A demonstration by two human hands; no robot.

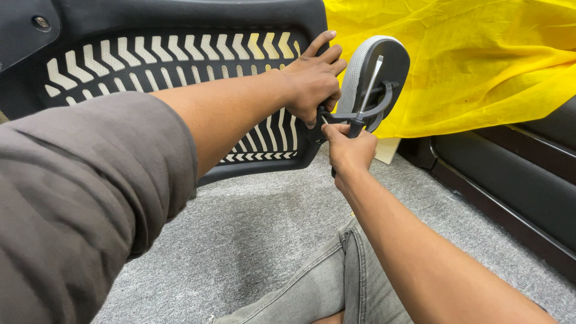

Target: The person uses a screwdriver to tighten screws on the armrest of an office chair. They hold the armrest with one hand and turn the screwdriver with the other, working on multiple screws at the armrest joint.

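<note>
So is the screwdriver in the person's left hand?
No, the screwdriver is gripped in the right hand, while the left hand steadies the black chair back beside the grey headrest.

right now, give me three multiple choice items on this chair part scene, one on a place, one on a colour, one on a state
1. Where does the left hand rest?
A. on the right end of the black slotted chair back
B. on the grey carpet
C. on the person's knee

2. What colour is the cloth behind the padded headrest?
A. blue
B. yellow
C. white

3. What is the right hand doing?
A. lying open on the floor
B. closed round the handle of a screwdriver
C. pinching the cloth

Answers:
1 A, the left hand grips the edge of the chair back where the headrest bracket joins it.
2 B, bright yellow fabric drapes over the dark furniture on the right.
3 B, its fingers wrap the handle, with the metal shaft pointing up across the headrest.
</note>
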